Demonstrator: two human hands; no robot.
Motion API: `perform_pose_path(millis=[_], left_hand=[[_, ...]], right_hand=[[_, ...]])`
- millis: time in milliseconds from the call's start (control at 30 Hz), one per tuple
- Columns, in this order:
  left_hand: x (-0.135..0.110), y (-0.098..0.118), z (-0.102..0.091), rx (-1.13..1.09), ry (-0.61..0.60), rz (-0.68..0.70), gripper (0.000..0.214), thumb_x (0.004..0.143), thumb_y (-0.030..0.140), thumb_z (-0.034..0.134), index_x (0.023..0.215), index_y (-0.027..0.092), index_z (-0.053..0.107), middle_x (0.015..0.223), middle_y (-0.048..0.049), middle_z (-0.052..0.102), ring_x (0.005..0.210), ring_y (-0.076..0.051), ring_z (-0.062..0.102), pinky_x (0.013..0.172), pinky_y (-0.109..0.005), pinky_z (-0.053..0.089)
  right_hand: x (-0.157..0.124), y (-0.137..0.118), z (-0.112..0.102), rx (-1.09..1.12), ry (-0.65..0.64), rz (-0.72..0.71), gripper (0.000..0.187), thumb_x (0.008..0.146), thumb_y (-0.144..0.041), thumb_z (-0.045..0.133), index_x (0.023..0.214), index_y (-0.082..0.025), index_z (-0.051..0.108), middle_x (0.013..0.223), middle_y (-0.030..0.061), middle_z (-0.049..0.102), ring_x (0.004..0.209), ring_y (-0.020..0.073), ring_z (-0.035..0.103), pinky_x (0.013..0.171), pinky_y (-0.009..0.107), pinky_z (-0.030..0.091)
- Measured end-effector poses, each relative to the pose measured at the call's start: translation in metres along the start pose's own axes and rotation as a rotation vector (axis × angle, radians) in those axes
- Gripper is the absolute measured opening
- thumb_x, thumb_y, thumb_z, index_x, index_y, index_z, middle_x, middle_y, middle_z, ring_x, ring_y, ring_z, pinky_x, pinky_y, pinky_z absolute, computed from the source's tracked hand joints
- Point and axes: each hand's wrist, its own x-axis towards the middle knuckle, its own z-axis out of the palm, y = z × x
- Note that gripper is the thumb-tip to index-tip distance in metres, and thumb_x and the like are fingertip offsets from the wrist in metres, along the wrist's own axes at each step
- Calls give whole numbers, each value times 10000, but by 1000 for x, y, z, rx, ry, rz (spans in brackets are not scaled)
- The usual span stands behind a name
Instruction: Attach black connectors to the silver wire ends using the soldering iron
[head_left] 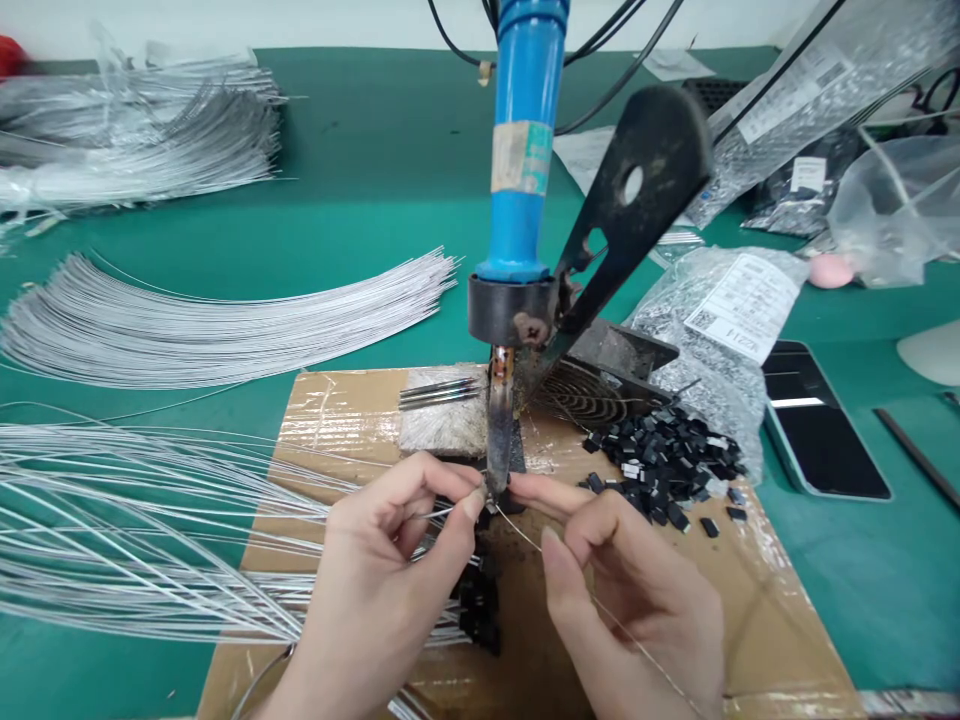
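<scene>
A blue-handled soldering iron (520, 215) hangs tip down in a black holder, its tip between my two hands. My left hand (390, 570) pinches the end of a white wire (441, 513) close beside the tip, thumb against index finger. Across from it, my right hand (630, 580) has its index finger stretched toward the tip, by a small black part. Thin solder wire (517, 530) runs from under the tip through the curled fingers of that hand. My fingertips partly hide the joint at the tip. Below lie several white wires with black connectors (478, 608) on their ends.
Cardboard (757, 610) covers the work spot on the green table (375, 220). Loose black connectors (667, 460) are heaped at right, near a phone (825, 420) and a bubble-wrap bag (720, 340). White wire bundles (225, 325) spread leftward. The iron's black bracket (637, 200) leans up to the right.
</scene>
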Motion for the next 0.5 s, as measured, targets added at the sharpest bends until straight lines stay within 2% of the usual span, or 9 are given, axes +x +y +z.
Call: perform_pose_path(millis=[100, 267, 500], left_hand=[[1, -1, -1, 2, 0, 19, 100, 782, 207, 791, 707, 189, 727, 737, -4, 740, 610, -114, 599, 558, -177, 457], [5, -6, -5, 34, -67, 97, 100, 812, 199, 765, 719, 186, 732, 765, -16, 764, 607, -107, 623, 546, -159, 460], [4, -7, -4, 61, -66, 110, 103, 830, 193, 744, 729, 197, 727, 796, -14, 788, 573, -100, 619, 512, -165, 438]], right_hand=[[0, 0, 0, -11, 0, 3, 254, 909, -210, 681, 723, -261, 516, 1192, 102, 835, 1128, 292, 792, 590, 259, 569], [0, -2, 0, -11, 9, 23, 267, 915, -227, 677, 709, -260, 510, 1201, 87, 834, 1089, 279, 804, 660, 271, 593], [0, -3, -1, -18, -2, 4, 258, 922, -219, 670, 719, -255, 514, 1203, 79, 836, 1049, 250, 813, 677, 257, 591]])
